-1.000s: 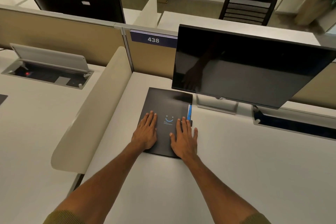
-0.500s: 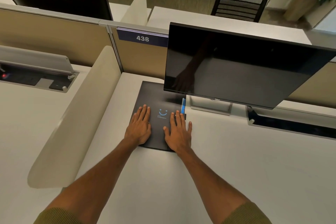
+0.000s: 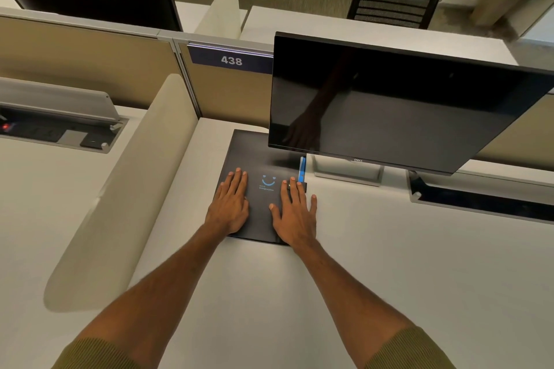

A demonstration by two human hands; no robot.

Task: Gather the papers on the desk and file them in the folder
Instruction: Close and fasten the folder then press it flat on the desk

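A black folder [image 3: 257,153] with a blue smile mark lies closed and flat on the white desk [image 3: 389,249], its far end under the monitor. A blue strip [image 3: 302,166] shows along the folder's right edge. My left hand [image 3: 230,204] rests palm down on the folder's left half. My right hand [image 3: 295,213] rests palm down on its right half, with the little finger out over the desk. Both hands lie flat with fingers spread, gripping nothing. No loose papers are visible.
A dark monitor [image 3: 404,105] on a stand [image 3: 347,171] overhangs the folder's far end. A cream curved divider [image 3: 135,177] borders the desk on the left, a tan partition [image 3: 230,93] labelled 438 at the back. A cable tray slot [image 3: 479,201] lies at the right.
Both hands stay flat on the folder in the same pose. Only the camera view has shifted a little; the folder has not visibly moved on the desk.
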